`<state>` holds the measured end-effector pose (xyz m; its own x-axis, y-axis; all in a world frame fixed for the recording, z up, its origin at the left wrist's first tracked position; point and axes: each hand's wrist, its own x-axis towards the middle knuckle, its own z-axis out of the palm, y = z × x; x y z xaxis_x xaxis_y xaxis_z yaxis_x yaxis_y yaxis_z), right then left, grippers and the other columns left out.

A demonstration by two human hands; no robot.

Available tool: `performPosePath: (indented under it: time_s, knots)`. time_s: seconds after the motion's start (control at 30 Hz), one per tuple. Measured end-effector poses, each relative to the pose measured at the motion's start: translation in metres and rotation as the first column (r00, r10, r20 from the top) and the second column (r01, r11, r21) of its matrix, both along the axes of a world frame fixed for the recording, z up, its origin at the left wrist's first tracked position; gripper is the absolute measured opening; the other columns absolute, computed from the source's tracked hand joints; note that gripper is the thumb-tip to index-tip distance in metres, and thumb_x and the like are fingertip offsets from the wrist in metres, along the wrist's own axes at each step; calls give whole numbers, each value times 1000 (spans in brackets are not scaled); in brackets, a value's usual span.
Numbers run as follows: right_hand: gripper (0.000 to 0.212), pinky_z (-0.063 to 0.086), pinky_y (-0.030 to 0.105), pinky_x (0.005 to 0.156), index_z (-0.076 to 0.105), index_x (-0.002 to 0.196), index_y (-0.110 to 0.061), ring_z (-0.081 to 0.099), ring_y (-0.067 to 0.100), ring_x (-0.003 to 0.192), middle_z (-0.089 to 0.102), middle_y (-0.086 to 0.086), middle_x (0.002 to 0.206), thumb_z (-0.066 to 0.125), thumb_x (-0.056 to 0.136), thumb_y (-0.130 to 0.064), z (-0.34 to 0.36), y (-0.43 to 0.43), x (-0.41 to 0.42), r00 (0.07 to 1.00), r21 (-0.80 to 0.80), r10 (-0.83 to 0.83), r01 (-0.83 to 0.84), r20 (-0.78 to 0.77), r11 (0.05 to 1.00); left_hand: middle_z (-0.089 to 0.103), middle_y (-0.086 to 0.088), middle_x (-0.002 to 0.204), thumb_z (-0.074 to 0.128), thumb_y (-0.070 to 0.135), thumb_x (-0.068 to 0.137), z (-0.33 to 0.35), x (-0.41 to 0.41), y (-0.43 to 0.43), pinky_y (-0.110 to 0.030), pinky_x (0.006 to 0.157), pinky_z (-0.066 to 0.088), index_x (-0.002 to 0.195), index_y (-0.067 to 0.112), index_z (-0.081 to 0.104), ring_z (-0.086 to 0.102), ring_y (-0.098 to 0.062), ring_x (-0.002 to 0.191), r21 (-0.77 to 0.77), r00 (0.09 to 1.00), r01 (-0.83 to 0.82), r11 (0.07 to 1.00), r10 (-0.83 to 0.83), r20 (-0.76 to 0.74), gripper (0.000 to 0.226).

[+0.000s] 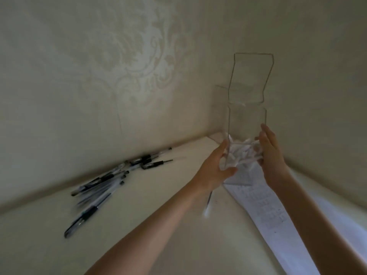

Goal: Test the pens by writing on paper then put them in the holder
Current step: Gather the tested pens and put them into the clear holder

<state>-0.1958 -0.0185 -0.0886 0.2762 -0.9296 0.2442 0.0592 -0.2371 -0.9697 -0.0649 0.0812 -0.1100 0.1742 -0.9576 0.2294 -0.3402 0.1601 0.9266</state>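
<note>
- While loose pens (99, 187) lay heaped on the table (168, 235) at the left, we held the clear holder (247, 124) upright in the corner.
- Our left hand (214, 167) gripped its base, thumb in front.
- Our right hand (271, 155) clasped its right side, over the printed paper's (268, 211) far end.

Both bare forearms reach forward, the left running from 7 o'clock toward 1 o'clock, the right from 5 o'clock toward 11 o'clock. The left hand (215, 167) grips the clear holder (247, 120) low on its side, thumb hooked across the front. The right hand (271, 155) clasps the opposite side, fingers pointing up.
</note>
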Motion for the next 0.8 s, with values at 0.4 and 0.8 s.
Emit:
performPosePath:
  time_s: [0.4,0.8]
  knots:
    - [40,34,28,97,36,140,-34,46,7,100,49,-9,108,39,100,-30,-2,12,51,992,0,126,-126,31,992,32,-1,145,59,22,90,-13,87,42,-19,103,22,142,16,32,31,-17,133,0,881,-267,964,244,406,58]
    - [26,37,35,91,54,108,3,46,31,104,50,23,113,44,92,-16,-12,81,99,939,-807,-329,116,-101,579,56,-4,120,40,49,86,-34,193,182,-36,86,43,124,22,55,51,-25,111,54,495,-665,745,386,779,49]
